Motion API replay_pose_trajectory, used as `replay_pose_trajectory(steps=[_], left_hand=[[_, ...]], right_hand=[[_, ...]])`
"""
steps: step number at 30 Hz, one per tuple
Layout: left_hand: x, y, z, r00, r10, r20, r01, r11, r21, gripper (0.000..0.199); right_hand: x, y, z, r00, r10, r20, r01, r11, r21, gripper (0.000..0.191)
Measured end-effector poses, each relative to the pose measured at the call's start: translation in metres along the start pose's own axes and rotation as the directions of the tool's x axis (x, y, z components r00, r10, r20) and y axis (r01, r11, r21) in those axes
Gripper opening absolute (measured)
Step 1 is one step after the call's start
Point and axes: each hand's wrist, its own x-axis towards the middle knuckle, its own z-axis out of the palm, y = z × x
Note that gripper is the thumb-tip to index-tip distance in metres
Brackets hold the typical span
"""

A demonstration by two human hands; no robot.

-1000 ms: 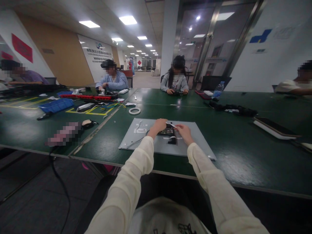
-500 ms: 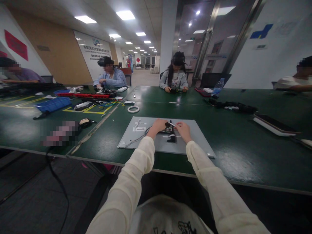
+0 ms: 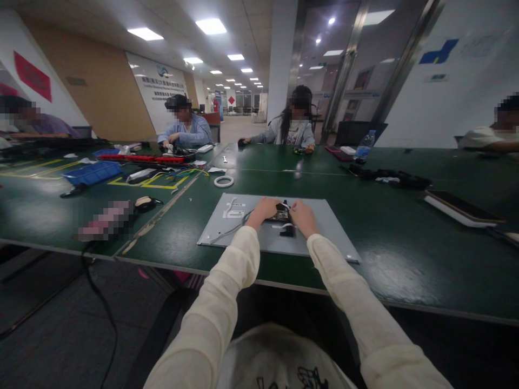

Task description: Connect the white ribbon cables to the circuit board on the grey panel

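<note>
A grey flat panel [image 3: 243,229] lies on the green table before me. On its middle sits a small black device with a bare circuit board [image 3: 283,214], partly covered by my hands. My left hand [image 3: 266,207] rests at the device's left edge, fingers closed and tips hidden. From the right, my right hand [image 3: 303,215] pinches a short white strip [image 3: 285,205], which looks like tape and bends over the device's top edge. Just below the board is a black piece [image 3: 287,231], with another white strip [image 3: 279,226] beside it. A grey cable [image 3: 227,234] runs left from the device.
A roll of white tape [image 3: 224,181] lies beyond the panel, with a small wrench [image 3: 225,159] behind it. Blue tray [image 3: 92,173] and loose wires are left. A phone on a white box [image 3: 462,208] and a bottle [image 3: 365,146] are right. Several people sit around the table.
My right hand has moved slightly left, closer to my left hand, and the white strip now bends instead of lying straight. Across the table, a co-worker's arm has reached sideways.
</note>
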Motion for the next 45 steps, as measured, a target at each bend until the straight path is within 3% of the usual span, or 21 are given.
replay_pose_trajectory(steps=[9,17,21,26,30,34,37,39,45], left_hand=[[0.001,-0.001,0.002,1.000,-0.007,0.003,0.007,1.000,-0.006,0.045],[0.003,-0.001,-0.004,0.999,-0.005,0.041,0.006,1.000,-0.023,0.043],[0.004,-0.003,-0.009,0.998,-0.036,0.044,0.041,0.992,-0.119,0.049],[-0.006,-0.020,-0.025,0.988,-0.100,-0.115,0.052,0.930,-0.363,0.055],[-0.030,-0.053,-0.043,0.914,-0.302,-0.272,0.179,0.901,-0.396,0.043],[-0.063,-0.086,-0.049,0.780,-0.525,-0.341,0.386,0.832,-0.399,0.034],[-0.082,-0.101,-0.044,0.683,-0.630,-0.369,0.504,0.773,-0.386,0.030],[-0.089,-0.105,-0.040,0.660,-0.662,-0.356,0.553,0.748,-0.367,0.029],[-0.093,-0.107,-0.031,0.653,-0.714,-0.254,0.673,0.700,-0.238,0.023]], right_hand=[[-0.009,-0.003,-0.010,0.996,-0.038,0.085,0.052,0.985,-0.164,0.023],[-0.015,0.001,-0.016,0.994,-0.051,0.098,0.063,0.990,-0.129,0.024],[-0.016,0.008,-0.015,0.997,-0.059,0.041,0.061,0.996,-0.063,0.024],[-0.016,0.008,-0.017,0.992,-0.076,-0.097,0.086,0.991,0.106,0.023],[-0.017,0.002,-0.019,0.982,-0.115,-0.151,0.146,0.967,0.211,0.022],[-0.019,-0.003,-0.019,0.977,-0.132,-0.167,0.172,0.952,0.253,0.022],[-0.021,-0.003,-0.018,0.977,-0.131,-0.169,0.172,0.951,0.256,0.022],[-0.021,-0.003,-0.018,0.977,-0.129,-0.169,0.170,0.953,0.251,0.022],[-0.020,-0.002,-0.018,0.979,-0.135,-0.152,0.168,0.960,0.226,0.023]])
